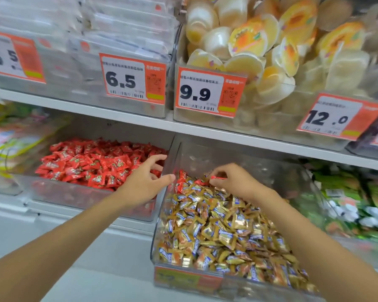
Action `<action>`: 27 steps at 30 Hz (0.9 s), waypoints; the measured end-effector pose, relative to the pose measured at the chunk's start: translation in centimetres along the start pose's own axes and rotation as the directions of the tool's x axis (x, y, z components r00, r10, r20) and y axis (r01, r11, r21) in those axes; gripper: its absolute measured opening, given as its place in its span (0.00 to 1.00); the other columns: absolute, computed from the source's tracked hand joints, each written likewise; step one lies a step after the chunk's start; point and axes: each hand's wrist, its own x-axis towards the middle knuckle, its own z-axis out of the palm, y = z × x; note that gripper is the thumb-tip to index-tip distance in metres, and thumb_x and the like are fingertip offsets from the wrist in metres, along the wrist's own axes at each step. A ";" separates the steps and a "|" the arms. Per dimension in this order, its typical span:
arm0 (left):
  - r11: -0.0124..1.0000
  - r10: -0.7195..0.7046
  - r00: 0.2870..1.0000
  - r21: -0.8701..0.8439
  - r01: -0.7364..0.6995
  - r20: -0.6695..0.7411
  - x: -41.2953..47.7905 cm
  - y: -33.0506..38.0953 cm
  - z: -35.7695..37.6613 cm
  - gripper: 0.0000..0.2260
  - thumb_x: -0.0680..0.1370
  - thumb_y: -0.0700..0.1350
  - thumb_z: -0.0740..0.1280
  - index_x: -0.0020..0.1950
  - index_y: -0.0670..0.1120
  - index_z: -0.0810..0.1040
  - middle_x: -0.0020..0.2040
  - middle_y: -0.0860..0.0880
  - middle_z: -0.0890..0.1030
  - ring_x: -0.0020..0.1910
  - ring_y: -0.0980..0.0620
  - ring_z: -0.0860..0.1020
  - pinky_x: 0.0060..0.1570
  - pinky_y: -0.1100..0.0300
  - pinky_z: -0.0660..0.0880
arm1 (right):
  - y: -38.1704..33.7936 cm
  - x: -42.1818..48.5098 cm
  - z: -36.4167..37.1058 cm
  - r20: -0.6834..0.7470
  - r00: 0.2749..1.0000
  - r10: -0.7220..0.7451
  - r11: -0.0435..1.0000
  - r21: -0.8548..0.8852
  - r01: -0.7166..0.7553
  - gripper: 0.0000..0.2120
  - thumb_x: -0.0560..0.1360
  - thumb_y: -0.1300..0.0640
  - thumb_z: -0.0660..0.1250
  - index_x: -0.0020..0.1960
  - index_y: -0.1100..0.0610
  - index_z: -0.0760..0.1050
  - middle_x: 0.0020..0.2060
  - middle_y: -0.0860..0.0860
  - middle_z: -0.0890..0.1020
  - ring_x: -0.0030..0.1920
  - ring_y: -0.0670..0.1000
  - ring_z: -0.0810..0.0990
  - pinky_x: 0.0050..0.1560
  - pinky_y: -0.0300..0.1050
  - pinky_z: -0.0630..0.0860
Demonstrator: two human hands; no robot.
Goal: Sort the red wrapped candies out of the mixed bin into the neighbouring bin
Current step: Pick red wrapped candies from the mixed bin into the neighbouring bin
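The right hand [234, 179] is curled narrow over the far left part of the mixed bin [205, 277], with its thumb and fingertips pinching one red wrapped candy [219, 178] just above the heap. That bin is a clear box holding mostly gold wrapped candies [227, 232]. A few stray red ones [181, 182] lie at its far left corner, against the wall.

The left hand [146, 182] is spread wide with relaxed fingers and seems to hold nothing, though its palm side is hidden. It hangs over the near right corner of the neighbouring bin [20, 171], with its thumb reaching towards the clear wall between the two bins. That left bin is heaped with red candies [85, 164].

On the shelf [118, 114] above, clear boxes carry orange price tags, one of them marked 9.9 [210, 92] in front of jelly cups [271, 40].
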 end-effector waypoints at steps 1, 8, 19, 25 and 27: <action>1.000 -0.001 1.000 0.006 0.001 0.006 0.1 0.0 0.0 0.24 0.77 0.49 0.68 0.71 0.56 0.66 0.56 0.54 0.73 0.46 0.51 0.78 0.44 0.63 0.74 | 0.1 -0.6 -0.7 -0.036 0.999 0.013 0.998 0.068 -0.010 0.05 0.77 0.55 0.68 0.49 0.54 0.82 0.41 0.47 0.83 0.37 0.45 0.79 0.35 0.34 0.74; 1.000 0.006 0.999 -0.007 -0.005 0.043 0.4 -0.3 0.0 0.24 0.77 0.51 0.68 0.71 0.57 0.64 0.53 0.59 0.71 0.42 0.57 0.76 0.41 0.66 0.70 | -1.6 1.3 -0.2 -0.119 0.992 0.042 0.997 0.067 -0.034 0.13 0.80 0.62 0.56 0.59 0.58 0.77 0.46 0.49 0.80 0.45 0.51 0.78 0.44 0.42 0.73; 0.999 0.014 0.999 -0.036 -0.012 0.053 0.1 -0.3 0.1 0.23 0.77 0.52 0.67 0.70 0.59 0.65 0.54 0.58 0.72 0.36 0.62 0.76 0.36 0.72 0.70 | 0.2 1.3 1.3 -0.026 0.999 0.030 0.998 -0.063 -0.031 0.08 0.78 0.49 0.67 0.51 0.53 0.76 0.43 0.45 0.80 0.40 0.46 0.77 0.39 0.41 0.71; 0.999 0.022 0.999 -0.047 -0.019 0.048 0.1 -0.7 0.1 0.25 0.75 0.56 0.69 0.70 0.59 0.65 0.53 0.60 0.71 0.42 0.58 0.76 0.42 0.62 0.71 | 1.0 0.2 -1.6 -0.228 0.972 0.055 0.996 0.077 -0.038 0.12 0.80 0.57 0.62 0.62 0.49 0.71 0.53 0.50 0.81 0.46 0.54 0.81 0.47 0.48 0.77; 0.998 0.030 0.998 -0.050 -0.028 0.049 0.0 -0.6 0.2 0.23 0.77 0.52 0.68 0.70 0.59 0.65 0.53 0.60 0.72 0.39 0.59 0.76 0.40 0.63 0.72 | 0.8 0.7 -0.7 -0.131 0.991 0.018 0.997 -0.070 -0.027 0.15 0.81 0.57 0.58 0.66 0.49 0.73 0.58 0.52 0.81 0.52 0.54 0.81 0.53 0.47 0.76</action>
